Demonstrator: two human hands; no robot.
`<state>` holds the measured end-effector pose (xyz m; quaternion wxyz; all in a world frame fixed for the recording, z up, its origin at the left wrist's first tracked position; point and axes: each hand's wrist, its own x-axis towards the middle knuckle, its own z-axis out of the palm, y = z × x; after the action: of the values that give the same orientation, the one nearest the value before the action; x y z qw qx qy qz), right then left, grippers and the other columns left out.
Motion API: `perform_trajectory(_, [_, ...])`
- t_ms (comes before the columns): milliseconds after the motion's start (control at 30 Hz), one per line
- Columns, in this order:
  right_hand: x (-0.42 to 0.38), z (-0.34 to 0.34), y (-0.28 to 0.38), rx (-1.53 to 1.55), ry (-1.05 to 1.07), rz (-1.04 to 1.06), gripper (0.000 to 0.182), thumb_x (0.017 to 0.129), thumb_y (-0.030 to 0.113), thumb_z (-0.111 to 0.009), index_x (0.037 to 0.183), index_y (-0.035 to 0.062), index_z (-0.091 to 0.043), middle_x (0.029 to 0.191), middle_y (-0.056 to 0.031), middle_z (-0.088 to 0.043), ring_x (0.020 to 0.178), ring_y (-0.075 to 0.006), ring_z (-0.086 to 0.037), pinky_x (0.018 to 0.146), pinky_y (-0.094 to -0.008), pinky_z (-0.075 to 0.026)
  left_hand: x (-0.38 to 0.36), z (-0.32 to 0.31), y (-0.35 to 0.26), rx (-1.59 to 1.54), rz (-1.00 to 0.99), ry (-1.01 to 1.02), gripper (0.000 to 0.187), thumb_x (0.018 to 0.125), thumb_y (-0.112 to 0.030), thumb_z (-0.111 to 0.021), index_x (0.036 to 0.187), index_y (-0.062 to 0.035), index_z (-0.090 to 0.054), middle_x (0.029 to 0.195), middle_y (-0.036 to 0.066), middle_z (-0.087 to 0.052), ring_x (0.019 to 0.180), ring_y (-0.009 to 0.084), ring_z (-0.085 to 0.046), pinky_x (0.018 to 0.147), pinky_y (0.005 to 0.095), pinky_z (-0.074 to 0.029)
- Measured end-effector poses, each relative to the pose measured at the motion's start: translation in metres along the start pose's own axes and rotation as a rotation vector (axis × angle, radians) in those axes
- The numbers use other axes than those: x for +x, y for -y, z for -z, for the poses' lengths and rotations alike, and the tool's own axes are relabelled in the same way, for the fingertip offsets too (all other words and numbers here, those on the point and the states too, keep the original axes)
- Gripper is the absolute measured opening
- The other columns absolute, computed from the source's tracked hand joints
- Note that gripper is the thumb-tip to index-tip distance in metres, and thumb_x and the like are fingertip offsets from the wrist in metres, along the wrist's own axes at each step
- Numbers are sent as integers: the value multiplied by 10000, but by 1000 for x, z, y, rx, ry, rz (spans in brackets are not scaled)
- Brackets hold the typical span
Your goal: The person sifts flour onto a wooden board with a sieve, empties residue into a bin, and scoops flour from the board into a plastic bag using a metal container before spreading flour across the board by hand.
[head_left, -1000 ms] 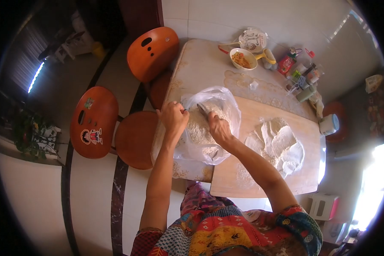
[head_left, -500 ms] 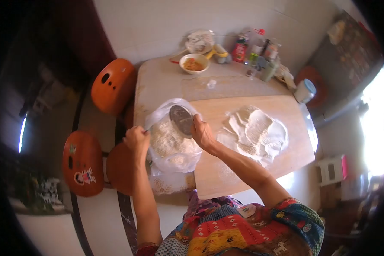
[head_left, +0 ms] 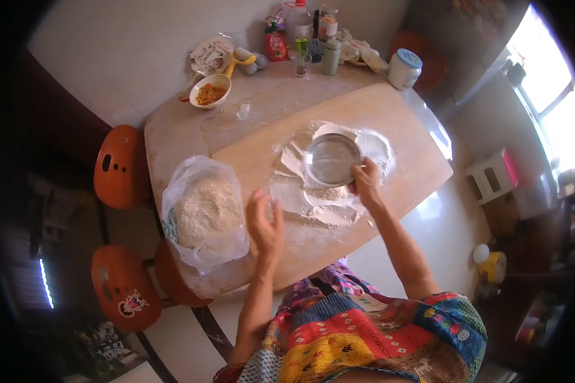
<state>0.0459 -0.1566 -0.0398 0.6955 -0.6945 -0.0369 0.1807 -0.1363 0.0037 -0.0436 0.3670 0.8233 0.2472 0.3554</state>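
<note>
My right hand [head_left: 367, 180] is closed round the edge of a round, fine-mesh sieve [head_left: 333, 159] with a metal rim. It hangs above a spread of white flour [head_left: 319, 210] on the wooden board [head_left: 406, 121]. My left hand [head_left: 264, 220] is raised over the board's left part, fingers apart and nothing in them. Just left of it stands a clear plastic bag [head_left: 227, 252], its mouth wide, full of off-white flour [head_left: 206, 207]. Part of the flour on the board is hidden beneath the sieve.
On the table [head_left: 172, 127] behind the board are a bowl of food [head_left: 211, 91], a red pouch [head_left: 275, 46], several bottles and a blue-lidded jar [head_left: 404, 69]. Orange chairs [head_left: 120, 167] stand along the left side. A white stool [head_left: 492, 175] is at the right.
My right hand has carried the sieve from the bag to over the flour on the board. My left hand has let go of the bag's edge and moved right. The view has turned.
</note>
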Motion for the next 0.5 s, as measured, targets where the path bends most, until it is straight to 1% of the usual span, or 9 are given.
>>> perform_trajectory(33, [6, 23, -11, -51, -54, 41, 89, 834, 54, -424, 867, -23, -456, 539, -72, -490, 343, -122, -431, 288, -257, -318, -21, -23, 11, -18, 41, 66, 385, 866, -266, -545, 1134, 6, -498, 1250, 235, -441, 1187, 344, -407, 988, 455, -305])
perform_trajectory(67, [11, 47, -21, -102, -107, 82, 78, 838, 60, -422, 849, -11, -450, 539, -74, -488, 342, -124, -431, 287, -256, -318, -39, -40, 16, -15, 44, 75, 385, 866, -266, -545, 1134, 6, -498, 1250, 235, -441, 1187, 344, -407, 988, 455, -305])
perform_trajectory(133, [16, 88, -32, -218, -202, 116, 84, 842, 64, -423, 792, -1, -434, 518, -76, -483, 341, -129, -448, 289, -264, -327, -72, -65, 26, 218, 73, 118, 641, 857, -382, -530, 1320, -11, -286, 1362, 275, -269, 1280, 407, -244, 1023, 522, -213])
perform_trajectory(167, [16, 107, -34, -220, -204, 104, 84, 842, 64, -423, 792, -1, -434, 518, -76, -483, 341, -129, -448, 289, -264, -327, -86, -71, 36, 264, 138, 237, 794, 857, -422, -507, 1384, 11, -99, 1403, 309, -124, 1314, 442, -106, 1047, 543, -109])
perform_trajectory(200, [17, 124, -36, -349, -249, 104, 79, 838, 65, -422, 797, 0, -440, 509, -72, -475, 337, -127, -445, 289, -265, -324, -90, -75, 38, 267, 143, 246, 794, 857, -422, -507, 1384, 11, -99, 1403, 309, -124, 1314, 442, -106, 1047, 543, -109])
perform_trajectory(233, [19, 140, -38, -478, -291, 103, 76, 833, 66, -421, 802, 2, -447, 499, -67, -466, 333, -126, -442, 290, -266, -320, -93, -78, 40, 350, 192, 209, 793, 862, -422, -492, 1384, 18, -89, 1406, 312, -107, 1314, 449, -95, 1052, 534, -99])
perform_trajectory(300, [26, 165, -42, -506, -309, 91, 80, 831, 60, -420, 791, -4, -446, 500, -72, -469, 337, -126, -448, 294, -268, -325, -91, -83, 43, 436, 244, 179, 791, 867, -423, -477, 1383, 26, -79, 1409, 315, -89, 1314, 457, -83, 1058, 525, -90])
perform_trajectory(367, [32, 184, -46, -564, -307, 71, 94, 838, 59, -414, 791, -14, -450, 509, -82, -482, 343, -126, -456, 297, -269, -328, -82, -92, 48, 456, 263, 90, 757, 883, -394, -454, 1381, 39, -82, 1419, 284, -115, 1322, 424, -102, 1074, 487, -65])
perform_trajectory(500, [50, 186, -55, -549, -229, 9, 105, 851, 67, -415, 788, -7, -453, 503, -83, -481, 341, -127, -454, 297, -268, -327, -66, -119, 47, 501, 255, 106, 757, 881, -398, -452, 1376, 50, -94, 1420, 275, -133, 1323, 405, -124, 1078, 474, -81])
